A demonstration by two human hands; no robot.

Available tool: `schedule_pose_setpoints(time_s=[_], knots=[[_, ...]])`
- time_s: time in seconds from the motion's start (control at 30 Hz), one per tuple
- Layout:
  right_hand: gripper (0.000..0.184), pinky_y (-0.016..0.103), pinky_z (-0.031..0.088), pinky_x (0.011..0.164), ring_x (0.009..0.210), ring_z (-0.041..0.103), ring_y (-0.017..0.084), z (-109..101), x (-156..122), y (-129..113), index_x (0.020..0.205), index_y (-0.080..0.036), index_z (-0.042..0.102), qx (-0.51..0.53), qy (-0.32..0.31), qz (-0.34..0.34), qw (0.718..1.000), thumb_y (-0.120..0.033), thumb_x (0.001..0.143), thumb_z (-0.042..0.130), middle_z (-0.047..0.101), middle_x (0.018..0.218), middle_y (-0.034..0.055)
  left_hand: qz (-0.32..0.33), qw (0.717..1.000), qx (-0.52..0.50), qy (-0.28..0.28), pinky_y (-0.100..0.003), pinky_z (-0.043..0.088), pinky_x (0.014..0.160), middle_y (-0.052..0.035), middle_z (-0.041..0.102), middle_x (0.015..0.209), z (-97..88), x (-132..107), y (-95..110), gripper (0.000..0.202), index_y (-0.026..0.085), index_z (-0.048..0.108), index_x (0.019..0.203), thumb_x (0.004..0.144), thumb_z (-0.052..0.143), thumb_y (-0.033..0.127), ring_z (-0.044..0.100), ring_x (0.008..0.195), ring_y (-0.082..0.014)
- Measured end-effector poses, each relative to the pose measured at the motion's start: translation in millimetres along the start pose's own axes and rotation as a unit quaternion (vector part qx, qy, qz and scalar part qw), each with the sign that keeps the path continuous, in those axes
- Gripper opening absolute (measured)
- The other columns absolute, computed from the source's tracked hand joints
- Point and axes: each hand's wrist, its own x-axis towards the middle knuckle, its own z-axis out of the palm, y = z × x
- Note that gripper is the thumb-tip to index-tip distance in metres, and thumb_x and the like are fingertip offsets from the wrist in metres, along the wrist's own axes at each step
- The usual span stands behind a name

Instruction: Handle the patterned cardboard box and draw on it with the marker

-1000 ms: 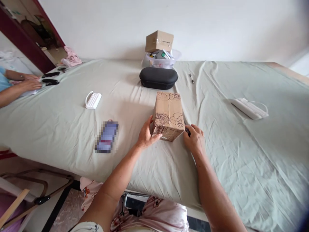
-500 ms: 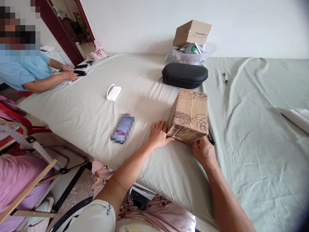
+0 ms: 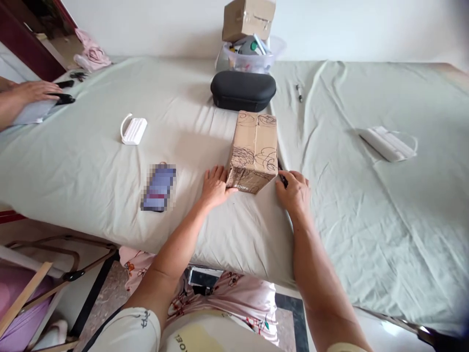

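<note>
A cardboard box [image 3: 255,142] with black scribbles stands on the green sheet in front of me. At its lower left corner, my left hand [image 3: 215,187] lies with fingers stretched out, the thumb touching the box's near lower edge. My right hand [image 3: 296,194] is at the box's right side, its fingers closed around a slim black marker [image 3: 283,180], mostly hidden by the hand and the box.
Behind the box sit a black zip case [image 3: 243,91] and a clear basin [image 3: 252,62] topped by another carton [image 3: 249,20]. A phone [image 3: 159,188] and white handled block [image 3: 135,131] lie left; a pen [image 3: 299,93] and white handled item [image 3: 389,143] right. Another person's hand [image 3: 38,91] rests far left.
The view has swung right and down. My right hand has moved from the box's near lower edge to its right side and closed on the black marker. My left hand stays beside the box.
</note>
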Motion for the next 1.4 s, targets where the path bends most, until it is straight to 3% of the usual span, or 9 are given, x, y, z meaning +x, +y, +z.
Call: schedule_pose_setpoints(time_s=[0.17, 0.3, 0.53, 0.67, 0.8, 0.97, 1.07, 1.23, 1.4], knots=[[0.042, 0.050, 0.059, 0.101, 0.112, 0.072, 0.029, 4.1, -0.4, -11.9, 0.127, -0.023, 0.073, 0.123, 0.076, -0.029, 0.989, -0.035, 0.093, 0.052, 0.074, 0.125, 0.0128, 0.008, 1.000, -0.003, 0.006, -0.061, 0.031, 0.132, -0.0245, 0.046, 0.170, 3.3, 1.4, 0.3, 0.073, 0.010, 0.051, 0.155, 0.100, 0.067, 0.056, 0.038, 0.163, -0.0402], [0.024, 0.041, 0.059, 0.079, 0.076, 0.069, 0.025, 12.2, -9.2, -28.4, 0.101, -0.022, 0.070, 0.143, -0.023, -0.071, 0.987, -0.029, 0.085, 0.053, 0.072, 0.083, 0.0070, 0.009, 0.997, -0.048, 0.054, -0.064, 0.032, 0.131, -0.0236, 0.053, 0.164, 12.7, 6.2, -3.5, 0.081, 0.012, 0.051, 0.153, 0.091, 0.078, 0.056, 0.043, 0.159, -0.0423], [0.015, 0.040, 0.058, 0.079, 0.085, 0.070, 0.027, 12.4, -17.1, -40.7, 0.083, -0.024, 0.067, 0.135, -0.110, -0.158, 0.972, -0.026, 0.080, 0.053, 0.075, 0.085, 0.0089, 0.142, 0.896, -0.266, 0.325, -0.040, 0.062, 0.104, -0.0193, 0.065, 0.142, 4.3, -1.9, -1.0, 0.060, 0.019, 0.050, 0.151, 0.105, 0.056, 0.057, 0.066, 0.131, -0.0270], [0.023, 0.044, 0.059, 0.083, 0.086, 0.073, 0.029, 3.6, -3.6, -23.4, 0.077, -0.022, 0.071, 0.141, -0.061, 0.015, 0.988, -0.026, 0.075, 0.048, 0.076, 0.080, 0.0090, 0.137, 0.867, -0.287, 0.384, -0.034, 0.065, 0.086, -0.0139, 0.072, 0.126, -2.9, -5.0, -1.0, 0.045, 0.023, 0.062, 0.136, 0.109, 0.046, 0.056, 0.070, 0.119, -0.0230], [0.028, 0.047, 0.060, 0.086, 0.080, 0.074, 0.028, -3.5, 3.1, -12.5, 0.083, -0.023, 0.075, 0.209, 0.041, 0.134, 0.968, -0.029, 0.072, 0.049, 0.075, 0.074, 0.0036, 0.026, 0.891, -0.317, 0.323, -0.028, 0.064, 0.079, -0.0111, 0.077, 0.111, 0.5, 0.4, -2.5, 0.033, 0.020, 0.071, 0.117, 0.109, 0.048, 0.042, 0.074, 0.099, -0.0179], [0.022, 0.047, 0.062, 0.082, 0.082, 0.075, 0.028, -5.9, -16.5, -38.9, 0.085, -0.027, 0.076, 0.244, -0.060, -0.050, 0.967, -0.028, 0.081, 0.054, 0.075, 0.081, 0.0054, -0.042, 0.914, -0.333, 0.229, -0.025, 0.062, 0.080, -0.0058, 0.079, 0.103, 3.1, 3.5, -0.9, 0.021, 0.022, 0.076, 0.102, 0.101, 0.056, 0.021, 0.074, 0.091, -0.0154], [0.020, 0.045, 0.062, 0.082, 0.080, 0.075, 0.026, -9.9, -19.9, -47.1, 0.090, -0.027, 0.075, 0.273, -0.021, -0.099, 0.957, -0.028, 0.087, 0.055, 0.075, 0.083, 0.0043, -0.054, 0.915, -0.342, 0.209, -0.025, 0.060, 0.078, -0.0048, 0.080, 0.099, 1.0, 3.2, 0.1, 0.019, 0.021, 0.077, 0.098, 0.098, 0.058, 0.018, 0.073, 0.087, -0.0154], [0.038, 0.040, 0.059, 0.089, 0.094, 0.075, 0.022, -8.9, 9.7, -11.4, 0.118, -0.021, 0.065, 0.298, 0.213, 0.051, 0.929, -0.038, 0.085, 0.055, 0.077, 0.110, 0.0090, -0.062, 0.918, -0.356, 0.166, -0.023, 0.058, 0.076, -0.0048, 0.081, 0.099, -0.3, 2.7, 3.7, 0.019, 0.019, 0.077, 0.101, 0.097, 0.060, 0.014, 0.073, 0.085, -0.0143], [0.069, 0.049, 0.054, 0.104, 0.118, 0.071, 0.028, -6.2, 25.2, 25.5, 0.138, -0.021, 0.054, 0.309, 0.170, 0.157, 0.923, -0.047, 0.075, 0.062, 0.070, 0.137, 0.0192, -0.015, 0.941, -0.311, 0.129, -0.028, 0.060, 0.091, -0.0056, 0.082, 0.109, 6.3, 3.0, 6.9, 0.020, 0.020, 0.077, 0.107, 0.098, 0.060, 0.015, 0.076, 0.100, -0.0171]])
